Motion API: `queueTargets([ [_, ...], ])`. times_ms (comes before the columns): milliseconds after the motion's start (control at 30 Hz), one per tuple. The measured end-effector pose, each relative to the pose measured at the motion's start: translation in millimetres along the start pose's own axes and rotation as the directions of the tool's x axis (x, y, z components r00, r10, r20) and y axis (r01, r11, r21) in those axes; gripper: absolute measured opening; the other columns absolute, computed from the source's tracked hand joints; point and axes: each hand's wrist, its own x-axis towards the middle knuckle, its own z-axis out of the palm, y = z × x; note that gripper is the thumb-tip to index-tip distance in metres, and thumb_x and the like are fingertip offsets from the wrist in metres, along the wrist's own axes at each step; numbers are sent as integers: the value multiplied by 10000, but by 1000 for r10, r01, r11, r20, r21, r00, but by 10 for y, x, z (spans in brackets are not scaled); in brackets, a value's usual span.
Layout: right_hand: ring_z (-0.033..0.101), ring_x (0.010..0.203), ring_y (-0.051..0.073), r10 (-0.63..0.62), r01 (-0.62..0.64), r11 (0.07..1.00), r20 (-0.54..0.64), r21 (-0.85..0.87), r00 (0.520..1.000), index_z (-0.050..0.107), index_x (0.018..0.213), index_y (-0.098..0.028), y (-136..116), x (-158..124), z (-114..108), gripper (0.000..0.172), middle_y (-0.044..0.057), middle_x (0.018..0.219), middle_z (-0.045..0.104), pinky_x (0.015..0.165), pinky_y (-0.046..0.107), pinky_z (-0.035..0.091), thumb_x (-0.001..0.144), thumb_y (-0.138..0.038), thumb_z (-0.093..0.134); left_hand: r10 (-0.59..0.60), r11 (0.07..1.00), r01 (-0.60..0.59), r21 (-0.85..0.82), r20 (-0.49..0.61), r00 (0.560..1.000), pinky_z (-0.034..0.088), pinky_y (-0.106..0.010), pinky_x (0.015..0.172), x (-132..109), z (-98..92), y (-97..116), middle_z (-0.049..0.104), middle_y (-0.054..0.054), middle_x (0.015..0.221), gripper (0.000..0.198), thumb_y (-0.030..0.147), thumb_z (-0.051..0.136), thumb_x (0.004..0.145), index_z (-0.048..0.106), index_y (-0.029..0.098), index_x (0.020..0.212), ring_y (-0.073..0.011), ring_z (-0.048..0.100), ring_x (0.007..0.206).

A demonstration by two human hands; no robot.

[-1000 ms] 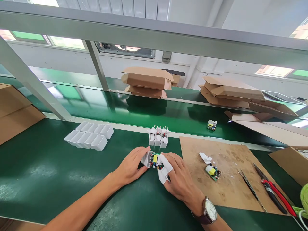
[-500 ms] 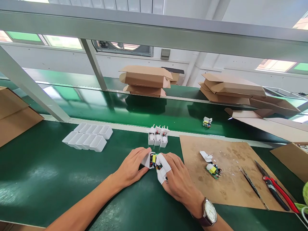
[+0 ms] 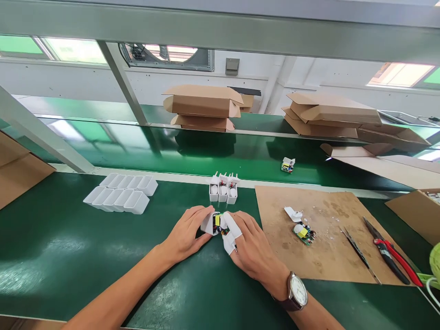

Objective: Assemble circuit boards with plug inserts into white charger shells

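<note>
My left hand [image 3: 188,231] is closed on a small white plastic housing [image 3: 206,225], thumb below and fingers above. In my right hand [image 3: 257,247] is a white plug cover [image 3: 233,230], pinched at its edge. Between the two hands a circuit board [image 3: 217,222] with a yellow component bridges the gap, its left end at the housing's mouth. How deep the board sits inside I cannot tell. Just beyond my hands stand three white housings [image 3: 223,192] with boards and pronged covers tilted at their tops. Open-topped white housings [image 3: 118,195] stand in two rows to the left.
On the right lies a brown cardboard sheet [image 3: 275,256] bearing another circuit board [image 3: 302,233], tweezers [image 3: 359,252] and red-handled cutters [image 3: 392,252]. One more board [image 3: 288,165] rests on the green belt [image 3: 254,158] behind. Cardboard boxes [image 3: 204,103] stand on the back ledge.
The view has tilted downward slightly, so the table items appear higher. Both hands keep the same hold, with the board still between housing and cover.
</note>
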Motion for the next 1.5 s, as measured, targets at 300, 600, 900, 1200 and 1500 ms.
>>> queueTargets([
  [300,541,1228,341,4,-4,1000,3,6,1000,540,1346,-64,-14,37,-54,458,223,1318,604,1006,549,561,896,-25,467,-29,1000,29,3,19,999,527,-472,1049,-2,2,8,648,-124,1339,694,249,618,952,279,245,1558,-284,611,1230],
  [600,521,1267,347,4,-5,999,25,37,1000,621,1226,-64,0,21,-47,394,236,1350,581,1059,550,527,854,7,513,-21,1000,21,-7,5,1000,540,-474,1030,-3,7,6,657,-127,1321,691,260,624,956,285,241,1558,-284,624,1209],
  [900,538,1234,339,-20,19,999,20,29,1000,525,1352,-87,-11,16,-13,500,211,1312,602,1012,554,553,864,5,463,-18,998,18,-68,8,1000,550,-474,1039,9,7,24,657,-127,1326,718,231,652,932,292,254,1553,-283,620,1233],
  [1200,611,1098,273,116,-101,918,-15,384,993,422,1477,-226,66,16,-17,486,136,1214,625,916,469,586,1023,-331,562,-58,913,149,-380,239,969,547,-433,1078,-48,40,43,598,-137,1447,921,175,651,883,102,271,1617,-257,633,1286],
  [1500,567,1254,298,440,-441,895,-34,-60,897,526,1362,-135,1255,209,15,415,183,1307,593,1054,504,513,962,-243,556,-249,848,319,-424,214,945,637,-335,809,-79,185,-8,684,-77,1305,719,218,635,882,321,295,1525,-202,751,943],
])
